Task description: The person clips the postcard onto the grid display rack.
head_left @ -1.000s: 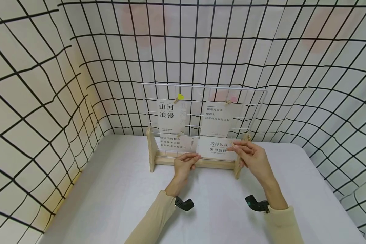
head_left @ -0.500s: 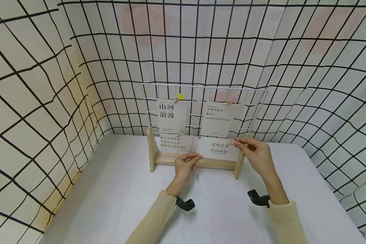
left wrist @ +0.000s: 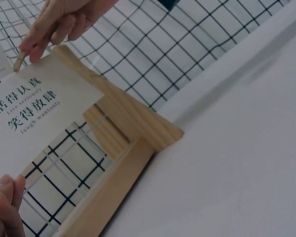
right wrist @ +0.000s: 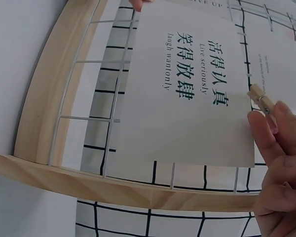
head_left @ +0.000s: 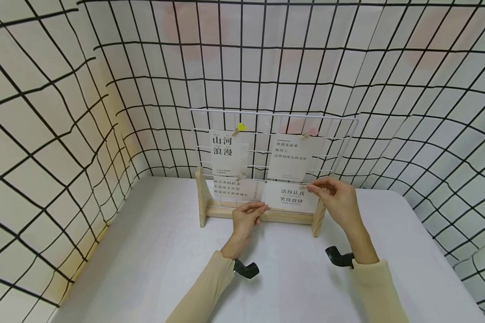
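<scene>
A white card with printed Chinese lettering lies against the lower right of a white wire grid. My left hand pinches its lower left corner between thumb and fingers. A small wooden clothespin is pinched in my right hand, its tip at the card's top edge near the right end. In the right wrist view, whether its jaws have gone over the edge is hard to tell. The left wrist view shows the clothespin reaching down to that same edge.
The grid stands in a wooden base on a white table. Three other cards hang there: upper left, upper right and lower left. A yellow heart clip and a pink one hold the upper cards.
My right hand has risen and moved slightly right, bringing the clothespin from in front of the card's lettering to its top edge. My left hand has stayed at the lower corner.
</scene>
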A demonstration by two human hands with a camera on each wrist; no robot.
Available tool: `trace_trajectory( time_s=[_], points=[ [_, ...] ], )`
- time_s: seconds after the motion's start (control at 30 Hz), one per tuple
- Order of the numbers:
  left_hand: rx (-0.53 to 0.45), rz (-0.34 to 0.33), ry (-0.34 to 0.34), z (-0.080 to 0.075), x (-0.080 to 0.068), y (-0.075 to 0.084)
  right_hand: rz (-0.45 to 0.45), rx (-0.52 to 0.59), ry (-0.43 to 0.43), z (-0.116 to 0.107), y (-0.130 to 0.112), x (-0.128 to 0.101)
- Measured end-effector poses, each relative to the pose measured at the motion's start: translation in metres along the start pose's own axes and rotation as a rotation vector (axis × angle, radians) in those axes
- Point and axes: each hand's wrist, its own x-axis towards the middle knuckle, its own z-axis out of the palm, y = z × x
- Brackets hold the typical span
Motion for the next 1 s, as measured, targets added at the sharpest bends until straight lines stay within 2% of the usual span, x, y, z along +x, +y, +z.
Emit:
trace_trajectory(
  time_s=[0.23, 0.6, 1.0],
  points=[
    [-0.017, 0.006, 0.001, 0.001, 0.001, -0.002, -0.039, -0.049, 0.047, -0.001, -0.004, 0.002],
    [-0.013, 0.015, 0.014, 0.005, 0.003, -0.004, -0.102, -0.065, 0.104, -0.011, 0.000, 0.000],
    [-0.033, 0.045, 0.038, 0.007, 0.003, -0.007, -0.170, -0.074, 0.074, 0.011, -0.004, 0.007]
  ],
)
